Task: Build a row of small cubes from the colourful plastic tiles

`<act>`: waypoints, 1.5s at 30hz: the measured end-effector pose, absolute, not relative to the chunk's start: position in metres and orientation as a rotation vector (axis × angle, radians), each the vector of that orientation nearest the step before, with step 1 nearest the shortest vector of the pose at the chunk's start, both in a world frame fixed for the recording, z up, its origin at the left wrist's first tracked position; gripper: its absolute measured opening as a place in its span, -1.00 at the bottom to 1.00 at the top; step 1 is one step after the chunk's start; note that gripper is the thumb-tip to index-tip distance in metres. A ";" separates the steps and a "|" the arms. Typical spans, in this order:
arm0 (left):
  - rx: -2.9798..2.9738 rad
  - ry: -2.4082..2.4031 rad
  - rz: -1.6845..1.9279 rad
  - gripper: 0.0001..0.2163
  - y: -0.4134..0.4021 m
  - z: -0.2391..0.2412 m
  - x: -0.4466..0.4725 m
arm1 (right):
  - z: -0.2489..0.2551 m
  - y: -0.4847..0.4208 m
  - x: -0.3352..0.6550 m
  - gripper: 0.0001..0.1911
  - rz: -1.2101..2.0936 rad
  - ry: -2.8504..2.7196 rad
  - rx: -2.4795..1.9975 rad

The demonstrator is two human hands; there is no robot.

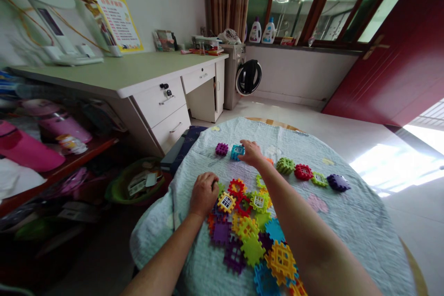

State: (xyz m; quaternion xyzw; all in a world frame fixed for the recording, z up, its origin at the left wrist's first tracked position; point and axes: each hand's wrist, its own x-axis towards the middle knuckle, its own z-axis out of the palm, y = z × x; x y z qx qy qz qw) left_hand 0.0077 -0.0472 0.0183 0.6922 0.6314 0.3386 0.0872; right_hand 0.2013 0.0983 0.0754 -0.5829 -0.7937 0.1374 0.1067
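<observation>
Table: round, covered with a pale quilt; a wooden rim shows at 4 o'clock.
Left hand: at about 9 o'clock of the table, knuckles up, fingers curled in and loosely closed. It lies on the left edge of the pile. If a block is inside the fingers, I cannot tell.
Right hand: stretched far, to about 11 o'clock of the table. The fingers bend down onto the blue block. They touch it, but if it is a firm grip or only a touch, I cannot tell.
Blue block: on the quilt at 11 o'clock, under the right fingertips.
Purple block: just beside the blue block, at its 9 o'clock, not touched.
Pile: many flat toothed blocks in yellow, green, red, purple and blue, from the table centre down to 6 o'clock, partly under the right forearm.
Yellow block: with a white grid, at 4 o'clock of the left hand, very near.
Row at 1 o'clock: green block, red block, then a dark purple block, apart from the pile.
Desk: beyond the table at 10 o'clock, with drawers.
Washer: at 12 o'clock, by the wall.
Door: red, at 2 o'clock.
</observation>
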 end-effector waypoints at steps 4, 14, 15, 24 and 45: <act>2.065 1.886 1.013 -0.85 -0.047 0.018 0.008 | 0.076 0.096 0.203 -0.29 0.402 -2.292 -1.694; 2.120 1.879 1.034 -0.86 -0.046 0.016 0.007 | 0.078 0.013 0.307 -0.53 0.285 -1.941 -1.452; 2.126 1.878 1.042 -0.86 -0.046 0.015 0.007 | 0.075 -0.004 0.324 -0.56 0.287 -1.886 -1.479; 2.130 1.913 1.101 -0.84 -0.042 0.007 0.004 | 0.022 -0.106 0.436 -0.65 0.198 -1.718 -1.788; 2.046 1.902 1.039 -0.75 -0.044 0.015 0.004 | -0.014 -0.112 0.442 -0.72 -0.142 -1.772 -1.970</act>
